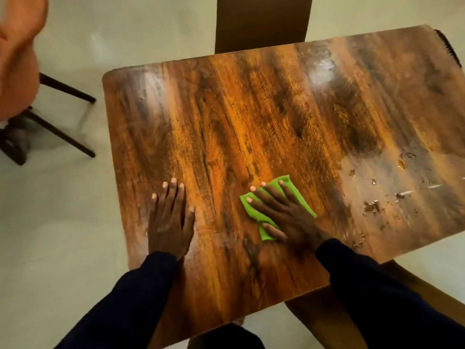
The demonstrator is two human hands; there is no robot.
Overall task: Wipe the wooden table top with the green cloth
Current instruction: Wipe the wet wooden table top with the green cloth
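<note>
The wooden table top [264, 109] fills most of the view, glossy with dark grain. A folded green cloth [293, 191] lies flat on it near the front edge, right of centre. My right hand [281, 212] presses on the cloth with straight, spread fingers and covers most of it. My left hand [171, 217] rests flat on the bare wood near the table's left edge, fingers straight, a hand's width left of the cloth. Wet drops and smears [372, 206] sit on the wood to the right of the cloth.
A dark chair back [261, 21] stands behind the table's far edge. An orange chair [17, 59] with dark legs is at the upper left on the pale floor [63, 222]. A brown seat [327, 316] shows under the table's front right.
</note>
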